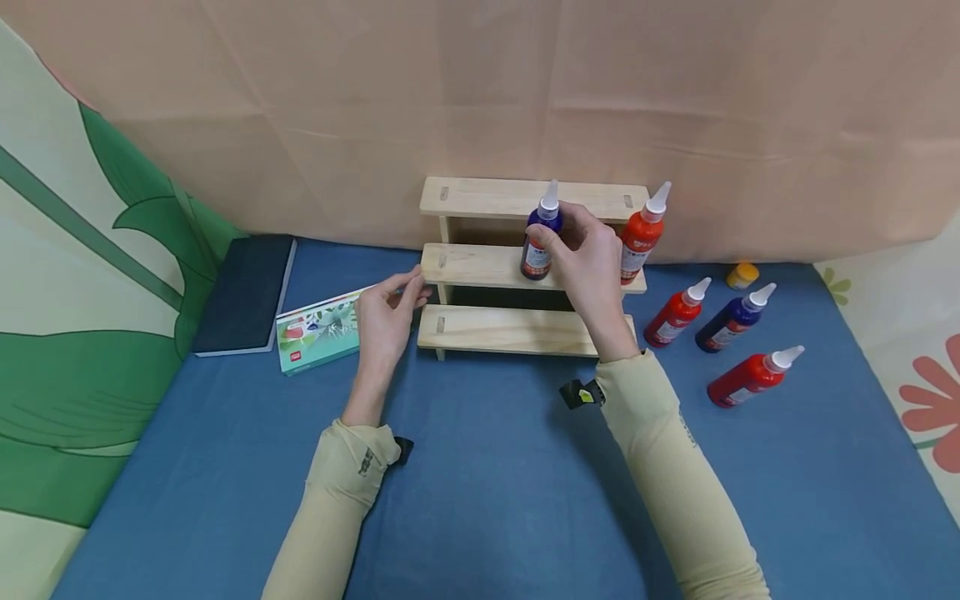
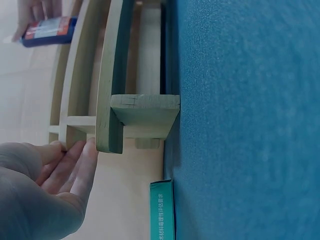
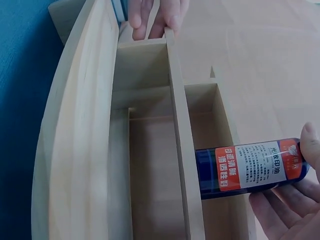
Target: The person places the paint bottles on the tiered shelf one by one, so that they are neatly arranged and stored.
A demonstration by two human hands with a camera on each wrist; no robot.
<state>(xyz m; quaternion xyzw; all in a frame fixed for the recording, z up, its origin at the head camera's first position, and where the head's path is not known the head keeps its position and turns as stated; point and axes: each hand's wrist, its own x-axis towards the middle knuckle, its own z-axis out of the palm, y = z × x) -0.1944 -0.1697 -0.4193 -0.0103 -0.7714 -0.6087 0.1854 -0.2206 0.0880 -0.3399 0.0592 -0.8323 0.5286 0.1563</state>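
Wooden 3-tier rack (image 1: 510, 332) sits b/w & fwd of both forearms, on blue-covered counter (image 1: 480, 467). R grip (image 1: 588, 250): closed to approx. bottle width, thumb + fingers round upper body of dk blue bottle (image 1: 536, 262). Bottle upright, white nozzle up, just L of R grip's palm; base at mid tier, can't tell if touching. L grip (image 1: 386, 312): nearly closed, thumb + fingertips pinching L end of mid tier, well apart from R grip.

Just R of R grip: orange-red bottle (image 1: 637, 246), upright, R end of mid tier. Farther R of R grip, on counter: small red bottle (image 1: 671, 319), 2nd blue bottle (image 1: 726, 326), near-side red bottle (image 1: 750, 378), all w/ white nozzles; sm. yellow item (image 1: 742, 276) behind them.

Just L of L grip: green box (image 1: 318, 333), printed top; farther L, dk notebook (image 1: 243, 296). Beige backdrop (image 1: 360, 125) beyond both grips.
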